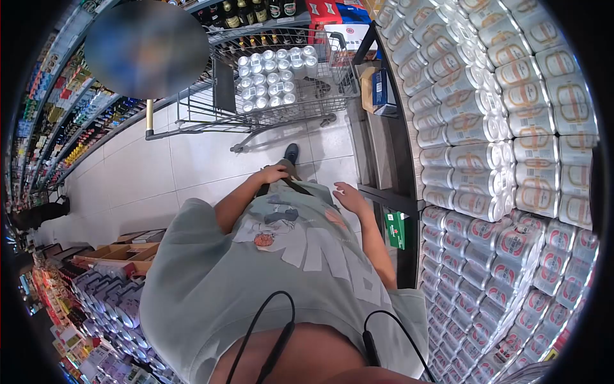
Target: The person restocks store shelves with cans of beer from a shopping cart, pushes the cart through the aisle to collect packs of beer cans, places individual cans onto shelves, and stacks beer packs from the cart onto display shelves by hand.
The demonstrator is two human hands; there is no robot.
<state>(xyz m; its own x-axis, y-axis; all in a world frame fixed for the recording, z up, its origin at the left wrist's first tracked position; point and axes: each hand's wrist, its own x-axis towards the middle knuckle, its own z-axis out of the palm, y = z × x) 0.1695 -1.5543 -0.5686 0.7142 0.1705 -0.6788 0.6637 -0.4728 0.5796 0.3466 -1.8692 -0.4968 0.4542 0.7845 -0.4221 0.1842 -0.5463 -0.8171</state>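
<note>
My left hand [275, 173] rests at the front of my waist, fingers together and curled over the dark edge by the shirt's hem; what it holds there is too small to tell. To the right, my right hand [348, 197] hangs beside the shirt [307, 237], its fingers apart and nothing in it. Beyond my foot [291, 152] stands a wire shopping cart [307, 105], with packs of silver cans [268, 73] inside.
Stacked can packs [473, 128] fill the right side beside a dark shelf frame [396, 147]. A green box [395, 230] sits low in it. Bottle shelves [57, 115] curve along the left. Pale floor tiles [141, 166] lie between. A blurred oval covers part of the upper left.
</note>
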